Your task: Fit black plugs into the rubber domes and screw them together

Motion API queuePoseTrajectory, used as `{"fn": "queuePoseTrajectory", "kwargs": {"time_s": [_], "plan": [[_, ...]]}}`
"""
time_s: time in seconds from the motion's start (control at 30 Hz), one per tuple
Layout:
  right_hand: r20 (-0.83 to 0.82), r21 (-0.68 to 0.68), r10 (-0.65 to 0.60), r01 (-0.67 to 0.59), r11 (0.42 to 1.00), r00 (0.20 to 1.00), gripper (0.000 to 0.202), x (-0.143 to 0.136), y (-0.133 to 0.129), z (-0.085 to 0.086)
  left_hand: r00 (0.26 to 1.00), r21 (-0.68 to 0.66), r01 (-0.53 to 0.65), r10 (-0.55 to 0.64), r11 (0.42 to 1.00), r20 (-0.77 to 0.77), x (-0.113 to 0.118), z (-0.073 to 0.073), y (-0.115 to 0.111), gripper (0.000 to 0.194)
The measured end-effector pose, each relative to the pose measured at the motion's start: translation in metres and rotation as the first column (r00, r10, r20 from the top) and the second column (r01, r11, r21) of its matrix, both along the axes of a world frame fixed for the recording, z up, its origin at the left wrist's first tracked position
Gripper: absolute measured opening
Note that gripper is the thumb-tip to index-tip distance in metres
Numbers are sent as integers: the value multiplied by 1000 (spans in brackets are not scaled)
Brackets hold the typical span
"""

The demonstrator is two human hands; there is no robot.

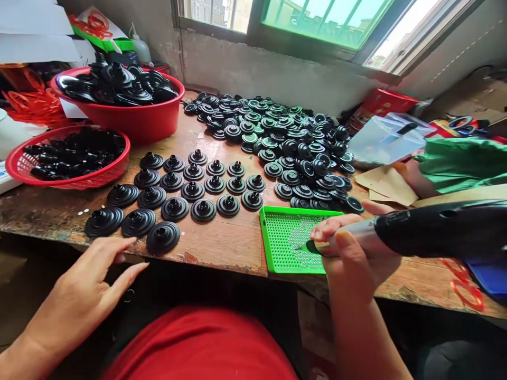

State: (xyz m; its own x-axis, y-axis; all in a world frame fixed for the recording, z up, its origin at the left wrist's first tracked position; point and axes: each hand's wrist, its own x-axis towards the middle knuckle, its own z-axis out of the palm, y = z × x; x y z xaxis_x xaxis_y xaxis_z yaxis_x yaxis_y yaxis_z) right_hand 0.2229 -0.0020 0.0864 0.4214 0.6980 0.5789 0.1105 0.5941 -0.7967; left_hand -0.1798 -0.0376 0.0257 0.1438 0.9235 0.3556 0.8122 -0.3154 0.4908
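My left hand [93, 285] is open at the table's front edge, thumb and fingers apart, near the closest black disc [162, 238]. Several black discs with upright stubs stand in rows on the wooden table [225, 243]. My right hand [352, 258] is wrapped round a black and grey power screwdriver [435, 227]. Its tip points down into a green perforated tray [267, 243], where many small metal screws [307, 237] lie. Whether the tip touches a screw cannot be made out.
A large pile of black discs [277, 132] covers the back of the table. Black parts fill a red tub [158, 119] and a red basket [71, 182] at the left. A clear plastic box [376, 140] and green cloth [463, 163] are at the right.
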Motion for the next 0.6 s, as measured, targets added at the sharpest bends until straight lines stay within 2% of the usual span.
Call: {"fn": "queuePoseTrajectory", "kwargs": {"time_s": [0.13,0.37,0.6], "plan": [[44,37,-10,8,999,999,47,3,-1,-9,998,97,50,-52,994,22,30,-9,15,42],[57,40,15,-18,999,998,48,6,-1,-16,989,120,99,-111,988,102,64,-19,23,30],[54,43,-1,-1,999,999,49,5,-4,-12,952,102,208,-225,973,206,127,-22,29,20]]}}
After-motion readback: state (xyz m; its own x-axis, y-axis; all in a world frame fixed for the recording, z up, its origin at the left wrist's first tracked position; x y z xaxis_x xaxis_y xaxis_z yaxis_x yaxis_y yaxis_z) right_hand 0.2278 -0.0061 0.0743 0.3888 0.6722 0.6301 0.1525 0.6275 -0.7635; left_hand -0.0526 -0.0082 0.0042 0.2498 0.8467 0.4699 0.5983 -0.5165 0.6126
